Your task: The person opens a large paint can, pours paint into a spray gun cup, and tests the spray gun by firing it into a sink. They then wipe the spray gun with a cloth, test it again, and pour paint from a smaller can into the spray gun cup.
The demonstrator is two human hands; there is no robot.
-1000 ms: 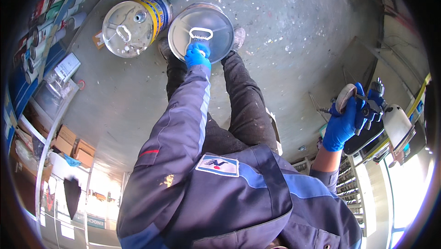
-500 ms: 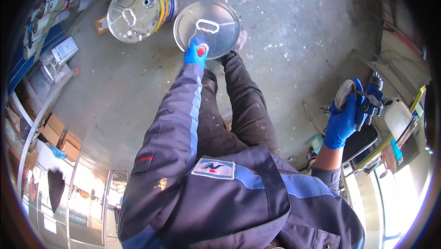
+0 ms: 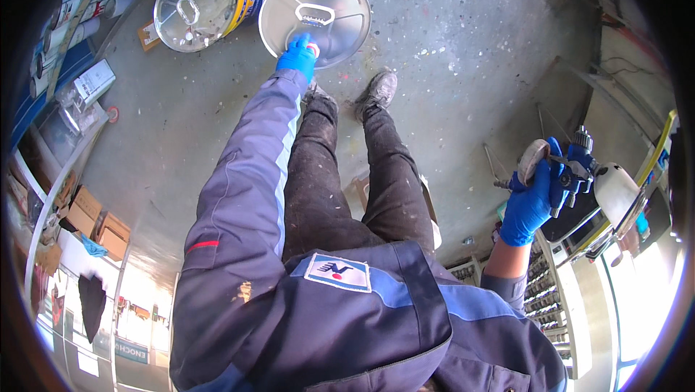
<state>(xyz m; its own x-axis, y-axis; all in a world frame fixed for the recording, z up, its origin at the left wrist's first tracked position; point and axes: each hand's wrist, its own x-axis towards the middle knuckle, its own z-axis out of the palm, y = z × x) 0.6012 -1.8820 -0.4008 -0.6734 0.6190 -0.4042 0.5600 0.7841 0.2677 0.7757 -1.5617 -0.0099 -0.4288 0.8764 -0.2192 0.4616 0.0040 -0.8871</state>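
My left hand (image 3: 297,55), in a blue glove, reaches down to the flat top of a round silver metal can (image 3: 340,23) on the floor. Its fingers are closed on a small red and white cap (image 3: 313,48) near the lid's front edge, just below the lid's handle (image 3: 316,13). My right hand (image 3: 527,207), also in a blue glove, is raised at my right side. It grips a blue spray gun (image 3: 568,167) with a round metal cup (image 3: 532,162).
A second silver can (image 3: 195,1) with a yellow and blue side stands just left of the first. Shelves with tubes and boxes (image 3: 72,44) run along the left, cardboard boxes (image 3: 101,222) below them. A white machine (image 3: 615,193) and racks stand at the right. My shoes (image 3: 380,89) are on the speckled concrete floor.
My left hand stays at the can's lid while both cans have slid up in the view. My right hand with the spray gun sits a little lower in the frame.
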